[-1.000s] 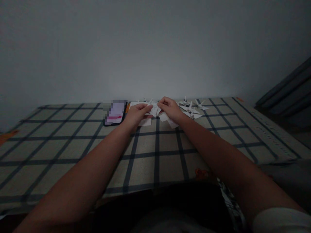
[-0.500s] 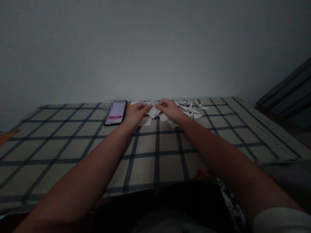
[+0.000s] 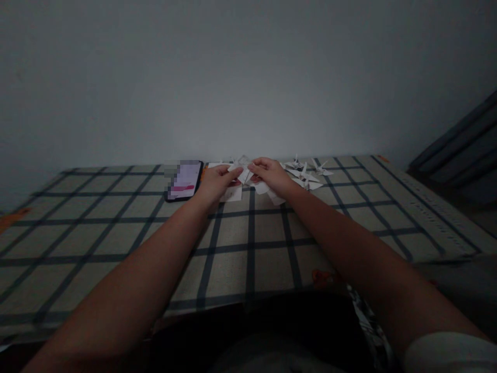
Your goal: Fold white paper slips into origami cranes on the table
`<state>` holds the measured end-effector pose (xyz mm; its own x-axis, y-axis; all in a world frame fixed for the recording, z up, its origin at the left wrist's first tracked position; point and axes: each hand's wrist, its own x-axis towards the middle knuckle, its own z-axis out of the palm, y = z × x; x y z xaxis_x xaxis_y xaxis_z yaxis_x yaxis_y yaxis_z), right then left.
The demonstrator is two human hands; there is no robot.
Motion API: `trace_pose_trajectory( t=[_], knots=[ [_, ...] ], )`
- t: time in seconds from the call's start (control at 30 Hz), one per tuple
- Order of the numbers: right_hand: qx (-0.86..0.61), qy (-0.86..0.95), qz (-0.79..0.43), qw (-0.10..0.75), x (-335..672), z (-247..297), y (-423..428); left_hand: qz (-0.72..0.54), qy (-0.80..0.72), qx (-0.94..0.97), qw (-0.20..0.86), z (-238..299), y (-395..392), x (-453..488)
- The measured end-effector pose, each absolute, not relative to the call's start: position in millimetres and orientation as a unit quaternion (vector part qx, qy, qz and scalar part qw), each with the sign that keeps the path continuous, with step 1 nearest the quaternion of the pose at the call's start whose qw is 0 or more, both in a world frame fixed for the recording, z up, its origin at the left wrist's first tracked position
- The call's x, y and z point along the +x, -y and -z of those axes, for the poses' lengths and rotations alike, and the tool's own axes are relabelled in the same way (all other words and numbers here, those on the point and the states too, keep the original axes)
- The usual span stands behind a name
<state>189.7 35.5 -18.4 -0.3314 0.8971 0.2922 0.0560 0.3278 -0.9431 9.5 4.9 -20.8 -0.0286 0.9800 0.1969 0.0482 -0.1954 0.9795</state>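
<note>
A folded white paper piece (image 3: 245, 176) is pinched by the left hand (image 3: 216, 182) and the right hand (image 3: 272, 175) over the blue-checked beige tabletop (image 3: 232, 243). White folded-paper cranes (image 3: 300, 175) are grouped beside the right hand; a black-edged rectangular phone (image 3: 186, 180) is placed near the left.

A checked cloth (image 3: 233, 228) bears a phone (image 3: 185, 181), paper cranes (image 3: 306, 181) and white papers (image 3: 232, 195).

This looks like a dimly lit room in a home: a checked cloth (image 3: 112, 238) with printed lettering along one side covers the desk (image 3: 269, 269), which stands against a plain, pale wall (image 3: 248, 77).
</note>
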Motion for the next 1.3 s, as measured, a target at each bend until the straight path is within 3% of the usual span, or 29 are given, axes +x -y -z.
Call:
trace_pose_trajectory(
  t=[0.23,0.47,0.67,0.83,1.03,1.3],
  knots=[
    [-0.397,0.699,-0.406,0.435,192,13,-31,-0.521,-0.449,0.534,0.492,22,-4,11],
    [-0.33,0.7,-0.471,0.424,192,18,-36,-0.523,-0.503,0.556,0.406,25,-6,8],
    [-0.371,0.709,-0.428,0.421,194,18,-35,-0.506,-0.459,0.552,0.477,25,-7,9],
    [-0.327,0.691,-0.486,0.423,193,21,-38,-0.508,-0.493,0.574,0.412,29,-9,6],
    [-0.323,0.687,-0.488,0.432,191,25,-42,-0.486,-0.449,0.577,0.478,32,-10,8],
    [-0.304,0.671,-0.513,0.441,188,31,-46,-0.476,-0.451,0.596,0.463,32,-10,6]
  ],
)
